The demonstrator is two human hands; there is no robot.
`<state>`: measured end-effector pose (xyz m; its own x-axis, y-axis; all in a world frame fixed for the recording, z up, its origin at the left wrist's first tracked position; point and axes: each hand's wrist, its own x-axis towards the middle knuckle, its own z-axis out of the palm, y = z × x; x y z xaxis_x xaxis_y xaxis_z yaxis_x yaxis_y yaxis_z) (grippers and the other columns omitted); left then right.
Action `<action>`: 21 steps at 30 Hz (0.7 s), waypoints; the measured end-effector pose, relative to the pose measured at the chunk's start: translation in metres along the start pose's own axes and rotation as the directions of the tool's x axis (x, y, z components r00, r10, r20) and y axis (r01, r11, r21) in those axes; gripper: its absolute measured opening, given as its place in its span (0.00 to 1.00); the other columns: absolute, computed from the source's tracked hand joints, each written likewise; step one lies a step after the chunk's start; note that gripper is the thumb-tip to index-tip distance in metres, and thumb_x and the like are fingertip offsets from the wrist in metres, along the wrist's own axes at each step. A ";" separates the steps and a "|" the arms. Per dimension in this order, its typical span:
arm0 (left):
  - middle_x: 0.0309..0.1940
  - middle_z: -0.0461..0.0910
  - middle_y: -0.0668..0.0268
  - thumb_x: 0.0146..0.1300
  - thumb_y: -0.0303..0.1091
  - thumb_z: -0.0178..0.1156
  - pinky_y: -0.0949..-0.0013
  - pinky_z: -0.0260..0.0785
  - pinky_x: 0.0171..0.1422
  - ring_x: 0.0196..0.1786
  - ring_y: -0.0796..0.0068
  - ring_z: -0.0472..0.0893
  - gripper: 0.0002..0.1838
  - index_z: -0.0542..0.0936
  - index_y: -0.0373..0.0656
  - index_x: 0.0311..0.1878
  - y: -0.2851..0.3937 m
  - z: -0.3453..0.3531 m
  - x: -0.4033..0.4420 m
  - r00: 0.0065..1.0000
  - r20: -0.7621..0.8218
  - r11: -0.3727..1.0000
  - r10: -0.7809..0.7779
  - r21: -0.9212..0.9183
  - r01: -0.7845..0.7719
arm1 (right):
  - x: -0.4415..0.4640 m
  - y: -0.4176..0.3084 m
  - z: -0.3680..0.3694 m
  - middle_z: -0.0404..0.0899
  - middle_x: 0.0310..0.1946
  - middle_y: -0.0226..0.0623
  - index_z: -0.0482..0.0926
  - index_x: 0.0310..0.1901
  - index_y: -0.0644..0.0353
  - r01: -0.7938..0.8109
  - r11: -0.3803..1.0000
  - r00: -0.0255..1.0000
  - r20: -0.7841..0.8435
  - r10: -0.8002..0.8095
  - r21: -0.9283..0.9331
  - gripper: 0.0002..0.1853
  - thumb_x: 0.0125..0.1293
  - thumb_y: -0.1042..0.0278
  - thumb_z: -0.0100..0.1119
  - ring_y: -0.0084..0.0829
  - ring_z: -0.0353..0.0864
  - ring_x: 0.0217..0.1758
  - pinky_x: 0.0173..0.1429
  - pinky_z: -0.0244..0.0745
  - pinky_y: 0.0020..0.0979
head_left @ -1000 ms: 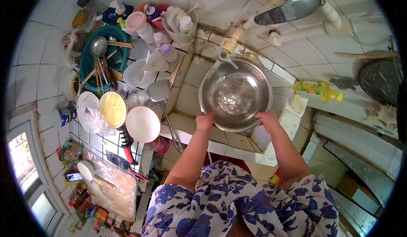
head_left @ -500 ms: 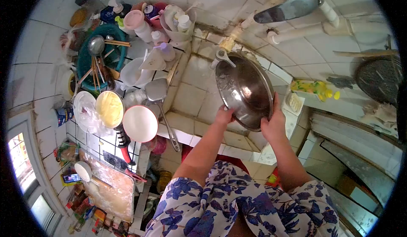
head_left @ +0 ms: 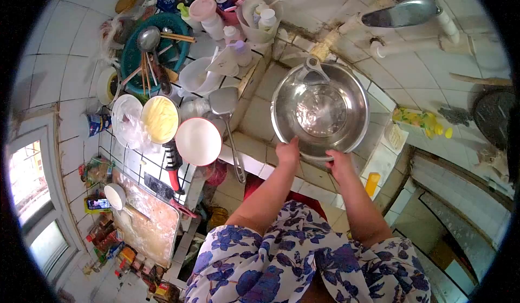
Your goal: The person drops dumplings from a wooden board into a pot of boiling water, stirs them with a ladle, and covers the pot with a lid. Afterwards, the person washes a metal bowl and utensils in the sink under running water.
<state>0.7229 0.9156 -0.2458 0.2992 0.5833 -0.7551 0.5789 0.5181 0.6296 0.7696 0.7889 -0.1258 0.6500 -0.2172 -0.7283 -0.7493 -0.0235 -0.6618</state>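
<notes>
A round stainless steel basin [head_left: 355, 116] is over the tiled sink [head_left: 259, 121], its open side facing up. My left hand [head_left: 288, 151] grips the near rim at the left, thumb over the edge. My right hand [head_left: 340, 163] grips the same rim a little farther right. Fingers of both hands are partly hidden beneath the basin. Above its far side is the tap [head_left: 314, 67], with a metal lever handle. Rippled bright reflections show on the basin's bottom, as of shallow water.
On the left counter are a red-rimmed white bowl [head_left: 199, 141], a pot of yellow strips [head_left: 160, 120], a spatula [head_left: 223, 102] and a teal basin [head_left: 130, 59] of utensils. A floury board [head_left: 146, 224] lies nearer. A yellow sponge pack [head_left: 417, 120] sits on the right ledge.
The basin has turned from steeply tilted to nearly level, its inside now facing up beneath the tap. Both hands have stayed on its rim, the right one moving closer to the left.
</notes>
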 end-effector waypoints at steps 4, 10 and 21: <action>0.32 0.83 0.56 0.59 0.42 0.64 0.63 0.71 0.42 0.34 0.60 0.81 0.18 0.80 0.32 0.38 0.045 -0.035 0.049 0.962 0.121 0.963 0.244 0.089 -0.255 | 0.049 -0.053 -0.062 0.77 0.23 0.36 0.76 0.37 0.69 -0.034 0.925 0.975 0.192 0.114 -0.378 0.13 0.50 0.73 0.65 0.33 0.76 0.23 0.23 0.69 0.28; 0.31 0.78 0.62 0.60 0.40 0.64 0.67 0.67 0.38 0.32 0.71 0.74 0.19 0.76 0.32 0.43 0.079 -0.041 -0.011 0.993 -0.105 0.949 0.061 -0.302 -0.090 | 0.041 0.001 -0.002 0.77 0.31 0.40 0.76 0.34 0.68 -0.020 0.978 0.986 0.156 0.054 -0.207 0.10 0.52 0.72 0.63 0.32 0.76 0.37 0.29 0.72 0.35; 0.37 0.78 0.67 0.63 0.36 0.60 0.67 0.67 0.43 0.39 0.74 0.77 0.18 0.74 0.37 0.53 0.102 -0.061 0.023 0.917 0.364 0.956 0.165 -0.286 -0.058 | 0.095 -0.022 -0.029 0.78 0.30 0.39 0.78 0.37 0.68 -0.045 0.978 0.940 0.321 0.111 -0.206 0.11 0.50 0.79 0.62 0.31 0.77 0.33 0.41 0.76 0.34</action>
<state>0.7429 1.0200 -0.1875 0.6461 0.3922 -0.6547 0.3192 0.6404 0.6986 0.8438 0.7401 -0.1750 0.5689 0.1068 -0.8154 -0.7878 -0.2139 -0.5777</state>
